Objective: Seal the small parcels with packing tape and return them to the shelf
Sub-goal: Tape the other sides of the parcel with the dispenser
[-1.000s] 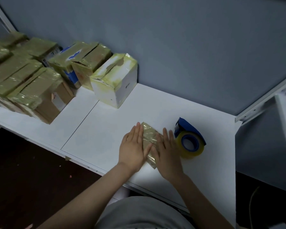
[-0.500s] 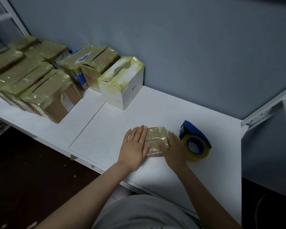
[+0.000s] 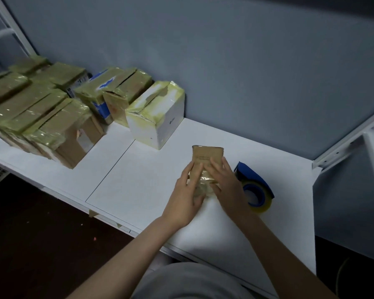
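Small parcel (image 3: 206,157): now tipped upright from flat; left grip (image 3: 187,197) and right grip (image 3: 227,186) both clasp it; sealing seemingly nearly finished.

Brown small parcel (image 3: 207,157), blue tape dispenser (image 3: 252,176), white shelf (image 3: 138,186), yellowish-taped parcels (image 3: 41,117), grey-blue wall (image 3: 225,61)

Looks like a parcel storeroom or packing room: white metal shelf (image 3: 138,186), rows of tape-wrapped boxes (image 3: 52,117) (yellowish tape everywhere), tape dispenser (image 3: 255,186), bare grey wall (image 3: 246,72).
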